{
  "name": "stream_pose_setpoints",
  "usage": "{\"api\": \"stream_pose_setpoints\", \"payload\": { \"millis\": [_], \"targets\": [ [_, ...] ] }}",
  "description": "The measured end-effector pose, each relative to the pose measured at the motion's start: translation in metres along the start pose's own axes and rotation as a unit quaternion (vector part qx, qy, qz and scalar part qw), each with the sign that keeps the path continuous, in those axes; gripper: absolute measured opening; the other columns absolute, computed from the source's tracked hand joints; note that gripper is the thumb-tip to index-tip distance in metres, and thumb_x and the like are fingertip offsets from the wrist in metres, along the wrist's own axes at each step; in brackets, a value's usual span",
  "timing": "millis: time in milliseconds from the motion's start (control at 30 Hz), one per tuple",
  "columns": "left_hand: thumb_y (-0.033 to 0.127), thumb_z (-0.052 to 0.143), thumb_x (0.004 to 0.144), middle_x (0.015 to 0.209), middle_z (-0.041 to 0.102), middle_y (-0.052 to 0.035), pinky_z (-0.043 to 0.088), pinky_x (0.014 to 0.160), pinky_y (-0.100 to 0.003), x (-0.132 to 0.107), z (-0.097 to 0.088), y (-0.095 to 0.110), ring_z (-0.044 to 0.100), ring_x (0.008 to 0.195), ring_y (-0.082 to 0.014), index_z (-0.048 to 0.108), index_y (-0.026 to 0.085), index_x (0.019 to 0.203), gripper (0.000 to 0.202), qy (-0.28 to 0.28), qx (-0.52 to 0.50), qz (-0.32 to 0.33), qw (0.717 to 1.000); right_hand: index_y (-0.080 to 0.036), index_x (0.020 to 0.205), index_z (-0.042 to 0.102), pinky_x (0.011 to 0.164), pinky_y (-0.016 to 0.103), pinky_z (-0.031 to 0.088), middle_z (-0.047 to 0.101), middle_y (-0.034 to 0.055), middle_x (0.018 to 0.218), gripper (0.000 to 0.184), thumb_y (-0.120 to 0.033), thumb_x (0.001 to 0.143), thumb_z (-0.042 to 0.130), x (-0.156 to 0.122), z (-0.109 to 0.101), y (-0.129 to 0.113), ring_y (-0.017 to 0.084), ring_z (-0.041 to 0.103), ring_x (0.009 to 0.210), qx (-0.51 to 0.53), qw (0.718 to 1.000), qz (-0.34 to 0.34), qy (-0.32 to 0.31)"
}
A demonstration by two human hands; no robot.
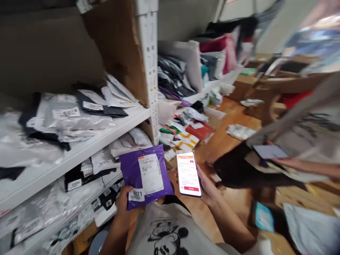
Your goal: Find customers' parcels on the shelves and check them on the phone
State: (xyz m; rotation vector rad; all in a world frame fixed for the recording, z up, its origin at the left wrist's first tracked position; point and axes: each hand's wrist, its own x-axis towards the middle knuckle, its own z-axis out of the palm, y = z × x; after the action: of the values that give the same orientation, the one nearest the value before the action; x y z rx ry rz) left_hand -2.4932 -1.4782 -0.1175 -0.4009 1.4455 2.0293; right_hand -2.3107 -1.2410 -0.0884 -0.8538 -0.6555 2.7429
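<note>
Plainly, the left hand (124,198) pinches one purple parcel (132,163) in its grip, the right hand (207,185) one phone (189,175).

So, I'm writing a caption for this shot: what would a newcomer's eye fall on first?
Probably the purple mailer bag labelled 6021, held in the left hand just left of lower centre. Beside it, the lit smartphone in the right hand stands out too. Then the white shelf at left, piled with bagged parcels.
</note>
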Motion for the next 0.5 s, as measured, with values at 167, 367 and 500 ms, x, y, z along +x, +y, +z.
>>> {"api": "stream_pose_setpoints", "payload": {
  "millis": [167, 367, 500],
  "targets": [
    [0.024, 0.067, 0.055, 0.075, 0.072, -0.0001, 0.055, 0.071, -0.04, -0.026, 0.031, 0.002, 0.069, 0.073, -0.0271, 0.061, 0.028, 0.097, 0.042, -0.148, 0.013, -0.079, 0.986, -0.029, 0.144, 0.039, 0.096, 0.049, 0.052, 0.063, 0.0109, 0.132, 0.08, -0.045, 0.075, 0.077, -0.108, -0.008, 0.046, 0.032, 0.064, 0.114, 0.045, 0.986, -0.161, 0.019],
    [0.03, 0.063, 0.053, 0.081, 0.072, -0.0028, 0.053, 0.087, -0.047, -0.063, 0.066, -0.014, 0.068, 0.091, -0.0314, 0.059, 0.027, 0.099, 0.046, -0.242, 0.091, -0.144, 0.955, -0.031, 0.149, 0.029, 0.099, 0.047, 0.049, 0.063, 0.0116, 0.132, 0.098, -0.027, 0.067, 0.083, -0.189, 0.008, 0.089, 0.031, 0.058, 0.122, 0.039, 0.969, -0.243, 0.024],
    [0.03, 0.063, 0.052, 0.085, 0.073, -0.0041, 0.053, 0.089, -0.052, -0.079, 0.083, -0.025, 0.066, 0.099, -0.035, 0.057, 0.028, 0.098, 0.046, -0.297, 0.112, -0.206, 0.925, -0.031, 0.151, 0.025, 0.096, 0.044, 0.051, 0.06, 0.0115, 0.135, 0.106, -0.019, 0.064, 0.084, -0.218, 0.015, 0.102, 0.03, 0.061, 0.118, 0.035, 0.943, -0.323, 0.074]
  ]
}}
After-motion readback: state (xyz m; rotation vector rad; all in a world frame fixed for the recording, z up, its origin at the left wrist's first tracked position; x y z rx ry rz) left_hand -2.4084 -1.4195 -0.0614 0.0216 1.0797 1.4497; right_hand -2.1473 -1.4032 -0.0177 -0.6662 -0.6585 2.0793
